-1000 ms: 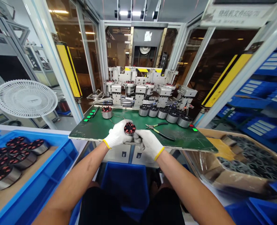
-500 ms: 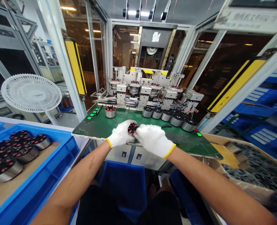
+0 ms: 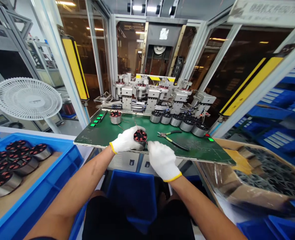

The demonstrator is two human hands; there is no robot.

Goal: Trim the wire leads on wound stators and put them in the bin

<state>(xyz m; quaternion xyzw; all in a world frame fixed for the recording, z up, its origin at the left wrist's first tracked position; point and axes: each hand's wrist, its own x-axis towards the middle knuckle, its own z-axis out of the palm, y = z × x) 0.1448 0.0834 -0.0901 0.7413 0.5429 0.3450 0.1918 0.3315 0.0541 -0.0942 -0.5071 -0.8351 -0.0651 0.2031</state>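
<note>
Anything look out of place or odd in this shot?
Nothing clearly wrong. The one loose item is a pair of pliers lying at an angle on the green work board, beside the wound stator in the left hand, while the other stators stand in a row.

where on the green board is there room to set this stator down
Bare green board lies left of your left hand, in front of the lone stator and the buttons. Another patch sits right of the pliers, near the front edge. Crowded: the stator row along the back.
</note>
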